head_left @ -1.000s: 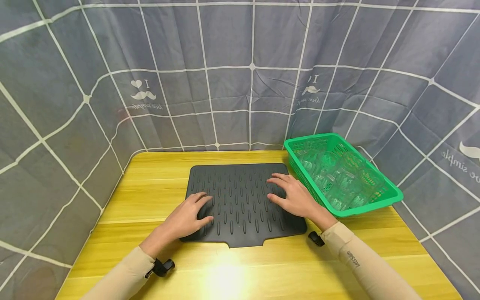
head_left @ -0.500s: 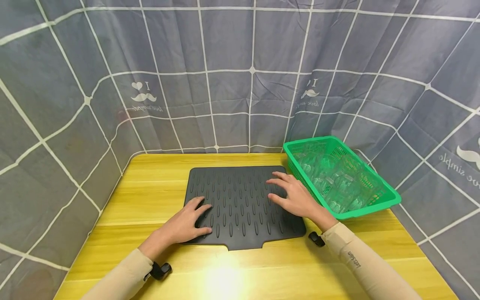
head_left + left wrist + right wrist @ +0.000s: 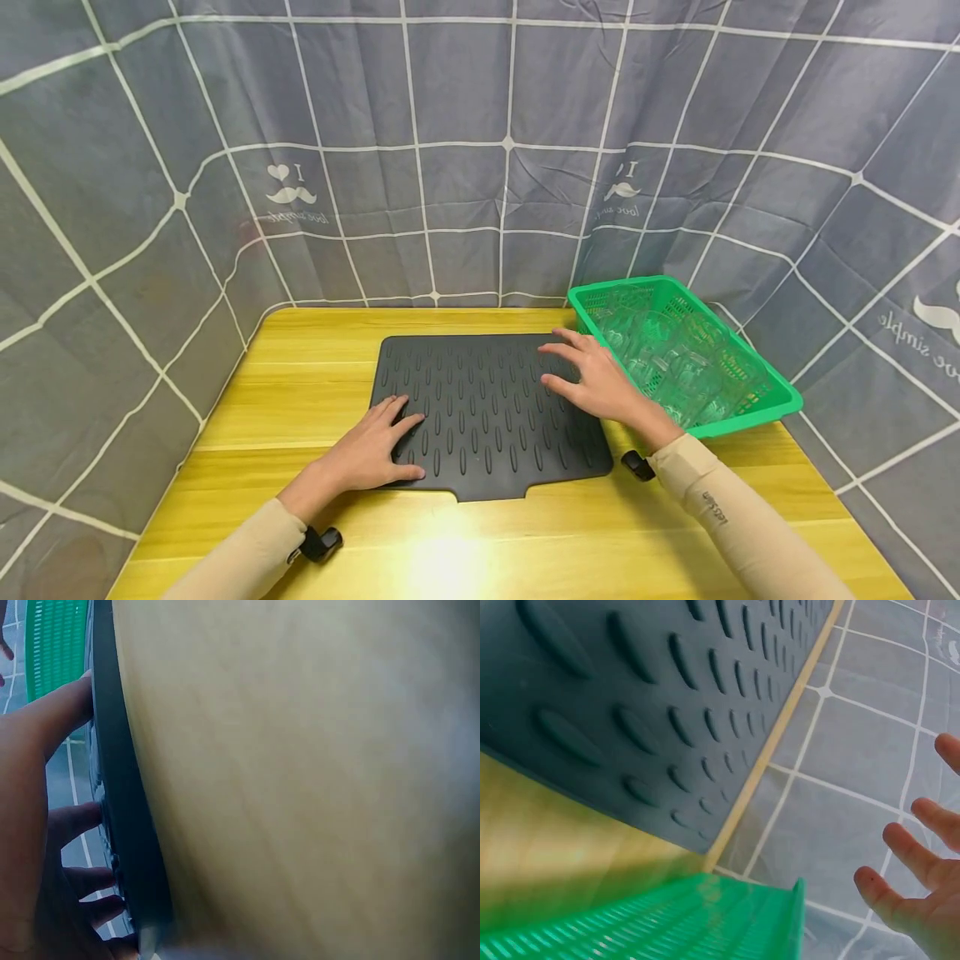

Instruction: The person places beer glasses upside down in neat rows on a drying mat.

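Observation:
A dark grey ribbed mat (image 3: pixel 472 392) with a small tab on its near edge lies on the wooden table. My left hand (image 3: pixel 369 450) rests on its left side, fingers spread; in the left wrist view the fingertips of the left hand (image 3: pixel 30 810) touch the mat's surface. Over the right part of the mat hovers my right hand (image 3: pixel 596 379), fingers apart and holding nothing. The right wrist view has that right hand (image 3: pixel 922 877) raised clear of the mat (image 3: pixel 697 697). Just beyond it sits a green plastic basket (image 3: pixel 787 398) with several clear glasses (image 3: pixel 686 367) in it.
The yellow wooden table (image 3: pixel 300 358) extends left of the mat and in front of it. Grey curtains (image 3: pixel 457 192) with white grid lines enclose the table at the back and both sides. The basket's slotted wall (image 3: pixel 727 922) stands close to the mat's right edge.
My right hand has risen a little and shifted right, towards the basket. The left hand has settled slightly lower and to the left on the mat. The head view has tilted slightly.

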Motion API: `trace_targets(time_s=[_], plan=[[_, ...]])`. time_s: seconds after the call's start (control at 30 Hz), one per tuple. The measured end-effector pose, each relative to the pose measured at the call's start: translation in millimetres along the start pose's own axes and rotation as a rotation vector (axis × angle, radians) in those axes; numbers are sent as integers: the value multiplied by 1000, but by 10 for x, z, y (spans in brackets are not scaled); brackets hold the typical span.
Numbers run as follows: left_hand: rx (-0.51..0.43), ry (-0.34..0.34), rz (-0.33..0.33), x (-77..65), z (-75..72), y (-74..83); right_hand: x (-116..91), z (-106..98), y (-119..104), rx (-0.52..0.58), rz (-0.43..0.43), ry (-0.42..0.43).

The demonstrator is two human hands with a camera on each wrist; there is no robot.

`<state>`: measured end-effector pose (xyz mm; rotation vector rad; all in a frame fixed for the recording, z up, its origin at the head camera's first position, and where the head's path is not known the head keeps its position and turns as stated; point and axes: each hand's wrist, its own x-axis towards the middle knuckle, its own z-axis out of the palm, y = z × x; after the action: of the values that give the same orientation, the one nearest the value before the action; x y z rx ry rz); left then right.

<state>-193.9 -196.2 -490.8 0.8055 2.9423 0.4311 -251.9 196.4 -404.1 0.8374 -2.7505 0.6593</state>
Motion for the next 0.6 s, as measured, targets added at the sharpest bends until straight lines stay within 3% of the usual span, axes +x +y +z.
trace_targets(time_s=[0.6], plan=[[66,-2,-12,27,4,5,345,-672,239,-57,89,23]])
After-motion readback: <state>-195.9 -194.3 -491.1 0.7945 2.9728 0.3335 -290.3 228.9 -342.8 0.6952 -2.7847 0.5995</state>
